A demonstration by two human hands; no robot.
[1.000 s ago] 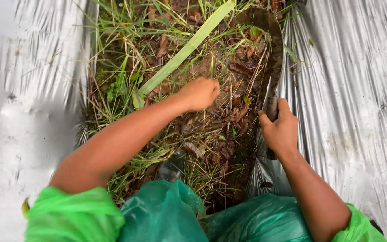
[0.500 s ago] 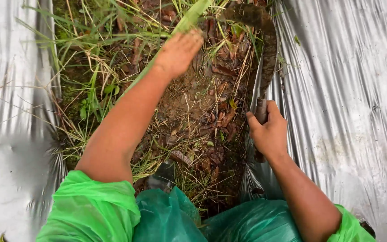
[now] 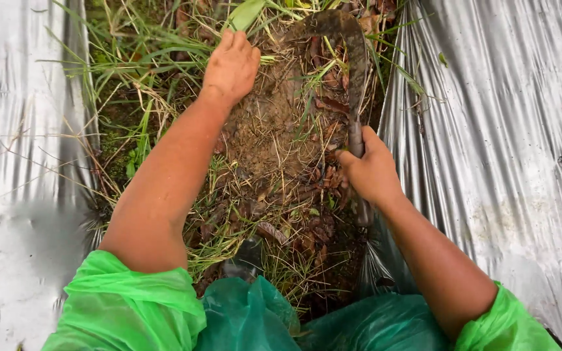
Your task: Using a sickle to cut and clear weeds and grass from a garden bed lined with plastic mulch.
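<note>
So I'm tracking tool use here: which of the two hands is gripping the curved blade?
The right hand, closed around the handle of the sickle beside the silver sheeting. The left hand holds no tool and rests on grass.

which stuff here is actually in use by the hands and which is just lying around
In use:
right hand gripping curved sickle
left hand pressed on grass clump

Lying about:
silver plastic sheet
dead leaves

weedy strip (image 3: 164,117) between plastic sheets (image 3: 502,130), sickle (image 3: 352,58) on soil (image 3: 274,130)
</note>
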